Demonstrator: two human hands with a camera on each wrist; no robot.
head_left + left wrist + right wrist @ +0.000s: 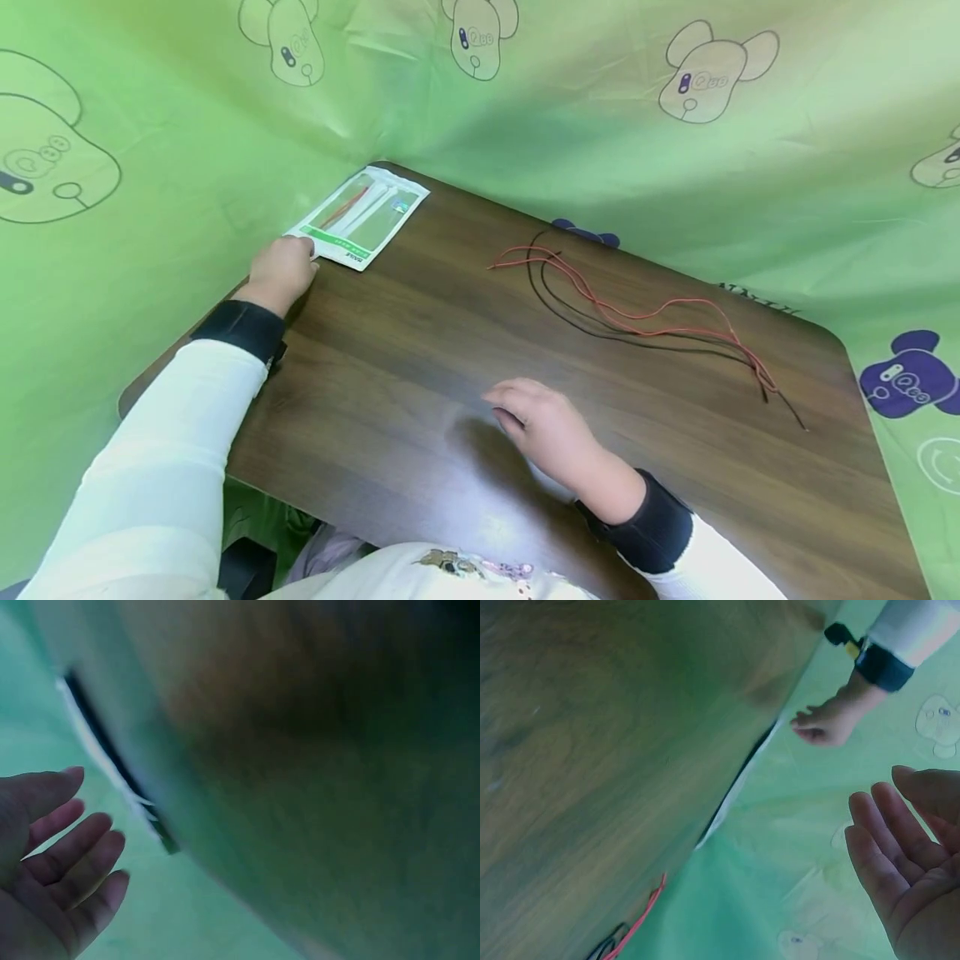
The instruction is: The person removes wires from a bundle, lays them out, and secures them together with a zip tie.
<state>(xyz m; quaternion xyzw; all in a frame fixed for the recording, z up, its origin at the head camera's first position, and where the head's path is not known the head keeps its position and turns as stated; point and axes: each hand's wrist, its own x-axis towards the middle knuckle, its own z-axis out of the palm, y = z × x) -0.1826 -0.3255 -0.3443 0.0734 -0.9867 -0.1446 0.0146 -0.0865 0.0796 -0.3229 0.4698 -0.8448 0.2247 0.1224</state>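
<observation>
A flat zip bag (386, 227) with a clear window, white edges and a green band lies at the table's far left corner. Thin red and whitish strips show through its window. My left hand (281, 271) is at the bag's near corner in the head view. In the left wrist view its loosely bent fingers (82, 859) are apart from the bag (109, 761), with nothing in them. My right hand (551, 429) hovers over the front middle of the table, palm inward and fingers relaxed; the right wrist view shows it holding nothing.
Red wires (686, 301) and black wires (600, 336) lie in loose curves across the back right of the brown wooden table (420, 333). A green printed curtain (570, 142) hangs close along the table's back and left edges.
</observation>
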